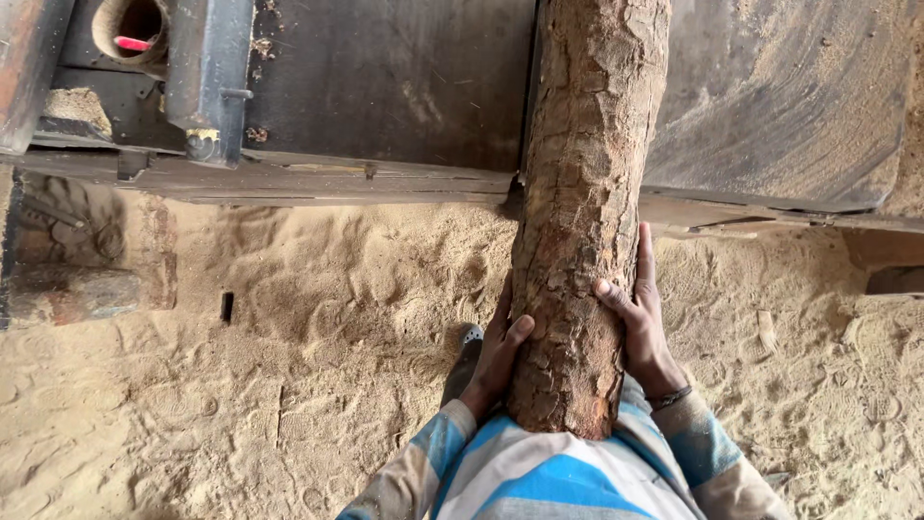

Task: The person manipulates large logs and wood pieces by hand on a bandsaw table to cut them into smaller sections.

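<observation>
Striped in blue, white and grey, the person's shirt fills the bottom edge closest to the lens, with two sleeves reaching forward. Sawdust-covered floor takes up most of the view, pale and marked with prints. Across the top runs one dark metal machine bed, dusted with sawdust, with a single dark post and one round opening at its upper left. One log, rough-barked and reddish brown, stands lengthwise from the person's chest up over the edge of the machine bed and out of the top of the view; its near cut end presses against the shirt. Both hands clasp it near that end: the left hand is cupped against the log's left side with the thumb laid on the bark, and the right hand lies flat along the right side, fingers stretched forward and thumb on top. One dark band circles the right wrist. One shoe shows on the floor just left of the left hand.
</observation>
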